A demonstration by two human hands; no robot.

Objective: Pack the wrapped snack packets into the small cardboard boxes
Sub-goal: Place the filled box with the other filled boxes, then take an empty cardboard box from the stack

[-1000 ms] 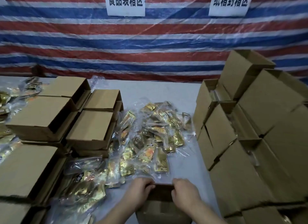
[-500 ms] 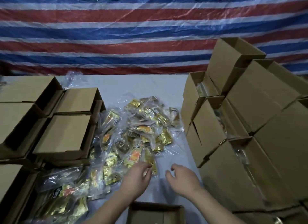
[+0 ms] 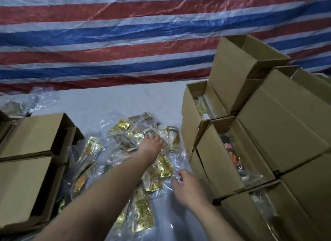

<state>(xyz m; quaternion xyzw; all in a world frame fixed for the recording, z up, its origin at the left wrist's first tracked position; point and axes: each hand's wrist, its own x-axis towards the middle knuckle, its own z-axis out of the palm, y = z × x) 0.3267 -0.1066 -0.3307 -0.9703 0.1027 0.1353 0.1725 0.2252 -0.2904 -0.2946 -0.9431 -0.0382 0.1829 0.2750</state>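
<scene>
A loose pile of gold snack packets (image 3: 157, 170) in clear wrap lies on the grey table, in the middle of the view. My left hand (image 3: 150, 145) reaches far into the pile, fingertips down on the packets at its far side. Whether it pinches one is hidden by the fingers. Nearer to me, my right hand (image 3: 188, 187) hovers over the pile's right edge with fingers loosely curled, holding nothing. Small cardboard boxes (image 3: 32, 135) are stacked at the left. The box seen earlier at the near edge is out of view.
A tall stack of cardboard boxes (image 3: 279, 126) fills the right side; some open boxes (image 3: 231, 151) in it show packets inside. A red, white and blue striped tarp (image 3: 125, 43) hangs behind the table. Crumpled clear plastic (image 3: 35, 102) lies at the far left.
Both hands left the box at the near edge. My left hand stretched forward into the packet pile; my right hand moved forward a little. The view swung right and down.
</scene>
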